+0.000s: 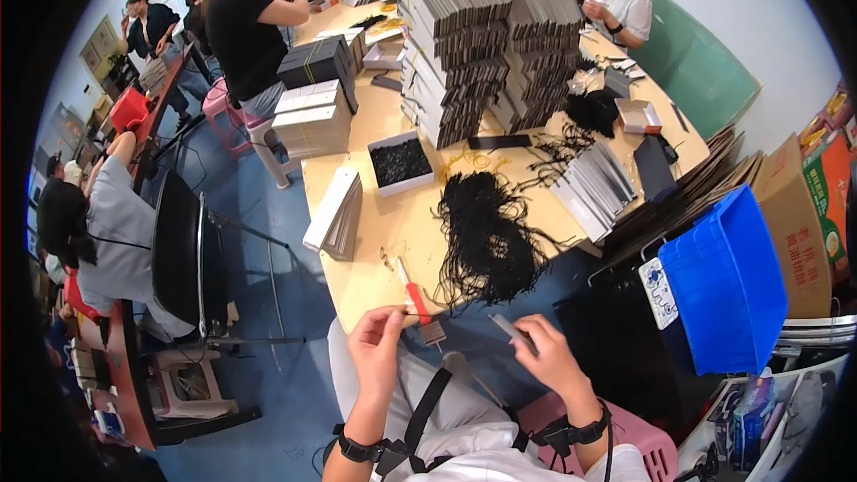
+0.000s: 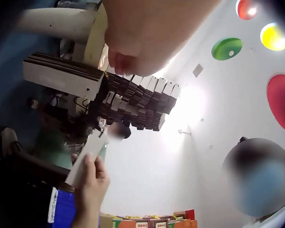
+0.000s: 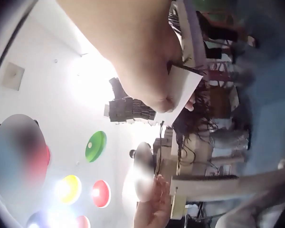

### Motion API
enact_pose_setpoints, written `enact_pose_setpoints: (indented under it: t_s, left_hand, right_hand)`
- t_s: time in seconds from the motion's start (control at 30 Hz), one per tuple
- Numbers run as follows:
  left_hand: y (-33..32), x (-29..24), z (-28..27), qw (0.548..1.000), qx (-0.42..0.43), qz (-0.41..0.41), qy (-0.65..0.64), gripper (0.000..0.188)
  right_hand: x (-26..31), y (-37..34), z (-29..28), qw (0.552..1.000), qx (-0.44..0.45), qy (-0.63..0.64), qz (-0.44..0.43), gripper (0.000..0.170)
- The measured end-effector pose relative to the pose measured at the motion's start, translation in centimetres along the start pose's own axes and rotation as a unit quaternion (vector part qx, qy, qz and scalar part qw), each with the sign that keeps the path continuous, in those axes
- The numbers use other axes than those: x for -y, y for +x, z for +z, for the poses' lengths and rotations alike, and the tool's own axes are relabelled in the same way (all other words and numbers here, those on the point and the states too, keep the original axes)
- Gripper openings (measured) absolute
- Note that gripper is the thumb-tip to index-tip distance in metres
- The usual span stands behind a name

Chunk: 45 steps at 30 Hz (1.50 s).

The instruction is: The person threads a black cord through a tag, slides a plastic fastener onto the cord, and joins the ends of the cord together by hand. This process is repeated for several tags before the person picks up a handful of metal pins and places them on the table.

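Observation:
My right hand (image 1: 552, 357) pinches a white tag card (image 2: 88, 156) between thumb and fingers; in the head view the card shows nearly edge-on. A black cord (image 3: 160, 147) hangs at the card's end and runs to my left hand (image 1: 377, 353). Thumb and fingertips of the left hand meet on the cord, beside the table's near corner. Just past the left fingertips lies a red-handled tool (image 1: 416, 302) at the table edge. A big heap of black cords (image 1: 491, 241) spreads over the table in front of both hands.
A stack of white cards (image 1: 333, 214) and a box of small black pieces (image 1: 402, 166) stand left on the table (image 1: 366, 281). Tall bundled card stacks (image 1: 451, 45) rise behind. More cards (image 1: 594, 192) fan out at right, near a blue bin (image 1: 728, 286). Other people sit or stand around.

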State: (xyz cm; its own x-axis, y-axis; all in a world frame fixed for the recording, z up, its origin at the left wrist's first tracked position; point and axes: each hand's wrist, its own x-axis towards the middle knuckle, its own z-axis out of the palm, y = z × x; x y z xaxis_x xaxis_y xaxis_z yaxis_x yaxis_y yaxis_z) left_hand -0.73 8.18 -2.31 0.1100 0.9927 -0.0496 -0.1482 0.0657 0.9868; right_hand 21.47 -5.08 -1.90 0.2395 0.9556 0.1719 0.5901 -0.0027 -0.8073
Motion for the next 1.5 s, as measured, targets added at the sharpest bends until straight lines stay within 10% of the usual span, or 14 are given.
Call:
enact_pose_setpoints:
  t_s: [0.3, 0.53, 0.73, 0.93, 1.2, 1.5]
  left_hand:
    - [1.4, 0.4, 0.2, 0.947, 0.124, 0.168, 0.244, 0.012]
    - [1.5, -0.1, -0.1, 0.956, 0.147, 0.137, 0.215, 0.017]
    - [1.9, 0.2, 0.1, 0.956, 0.134, 0.162, 0.206, 0.021]
    - [1.5, -0.2, 0.2, 0.962, 0.106, 0.129, 0.215, 0.025]
    - [2.0, 1.3, -0.2, 0.971, 0.016, 0.181, 0.154, 0.021]
    - [5.5, 1.3, -0.8, 0.769, -0.024, 0.312, 0.558, 0.036]
  right_hand:
    - [-0.1, 8.9, -6.7, 0.918, -0.322, -0.231, -0.007, 0.009]
    - [-6.5, 13.4, -6.5, 0.929, -0.326, -0.171, -0.019, 0.014]
    - [-8.4, 13.6, -5.3, 0.849, -0.375, -0.373, -0.002, 0.023]
    - [1.0, 12.1, 1.9, 0.982, -0.117, -0.015, -0.145, 0.007]
    - [3.3, 11.2, 7.3, 0.968, 0.070, -0.193, -0.146, 0.013]
    - [7.6, 12.6, 3.8, 0.963, -0.170, -0.008, -0.208, 0.009]
